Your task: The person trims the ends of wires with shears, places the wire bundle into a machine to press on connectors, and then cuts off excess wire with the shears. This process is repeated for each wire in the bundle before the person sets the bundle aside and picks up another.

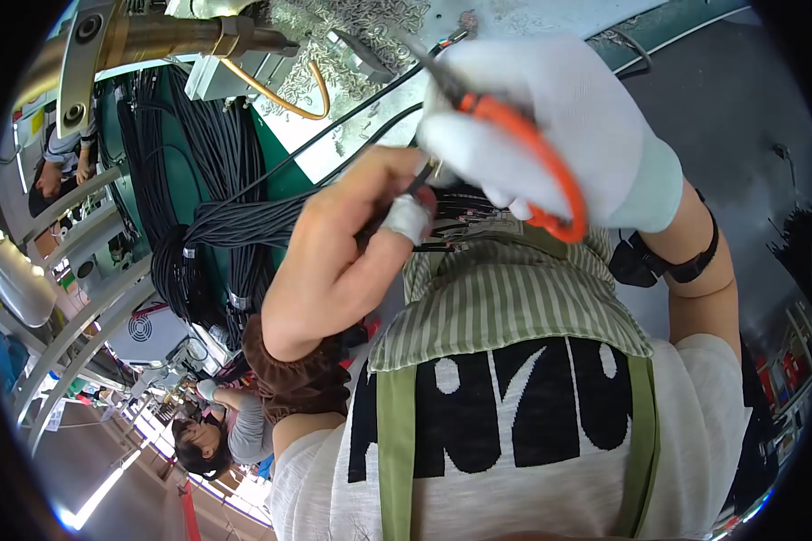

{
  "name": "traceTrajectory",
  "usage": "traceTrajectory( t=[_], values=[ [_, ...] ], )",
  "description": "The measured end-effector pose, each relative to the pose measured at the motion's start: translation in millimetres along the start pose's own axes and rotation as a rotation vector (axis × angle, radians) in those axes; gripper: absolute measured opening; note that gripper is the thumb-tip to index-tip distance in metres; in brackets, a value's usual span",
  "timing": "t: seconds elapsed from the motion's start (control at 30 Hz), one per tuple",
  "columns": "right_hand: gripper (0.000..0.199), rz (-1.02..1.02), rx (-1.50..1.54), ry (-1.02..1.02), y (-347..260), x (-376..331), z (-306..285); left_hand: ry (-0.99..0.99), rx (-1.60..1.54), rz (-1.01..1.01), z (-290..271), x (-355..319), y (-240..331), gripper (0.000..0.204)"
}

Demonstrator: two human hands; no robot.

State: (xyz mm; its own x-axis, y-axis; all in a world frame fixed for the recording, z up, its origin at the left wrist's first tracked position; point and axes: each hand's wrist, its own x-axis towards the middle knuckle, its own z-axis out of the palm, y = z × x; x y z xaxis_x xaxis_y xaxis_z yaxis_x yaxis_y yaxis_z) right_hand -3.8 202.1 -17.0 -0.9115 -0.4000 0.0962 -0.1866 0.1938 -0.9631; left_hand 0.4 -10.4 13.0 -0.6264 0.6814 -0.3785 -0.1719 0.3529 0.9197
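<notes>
My left hand (352,243) is bare, with white tape wrapped round one fingertip. It pinches the end of a thin black cable (352,117) that runs up and left over the bench. My right hand (559,126) wears a white glove and grips orange-handled snips (532,153). Their dark blades point up and left, just above my left fingertips. The two hands are close together in front of my chest, over a striped green apron (514,298). A small bunch of coloured wire ends (465,221) shows between the hands.
Thick bundles of black cables (216,207) hang at the left beside a green frame. A white bench (352,54) strewn with small metal parts lies at the top. A brass-coloured tube (162,36) crosses the upper left. Other people sit at the lower left (216,433) and far left (59,153).
</notes>
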Motion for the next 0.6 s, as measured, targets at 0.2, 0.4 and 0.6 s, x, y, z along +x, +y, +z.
traceTrajectory(
  t=[0.2,0.4,0.6],
  values=[
    [0.016,0.328,0.77,-0.009,-5,-11,5,0.624,0.444,0.296,23,10,1,0.017],
    [0.01,-0.248,-0.397,0.582,13,-14,39,0.708,0.407,0.351,15,8,-7,0.015],
    [0.01,-0.228,-0.597,0.333,16,-26,35,0.613,0.403,0.393,13,9,-8,0.014]
  ],
)
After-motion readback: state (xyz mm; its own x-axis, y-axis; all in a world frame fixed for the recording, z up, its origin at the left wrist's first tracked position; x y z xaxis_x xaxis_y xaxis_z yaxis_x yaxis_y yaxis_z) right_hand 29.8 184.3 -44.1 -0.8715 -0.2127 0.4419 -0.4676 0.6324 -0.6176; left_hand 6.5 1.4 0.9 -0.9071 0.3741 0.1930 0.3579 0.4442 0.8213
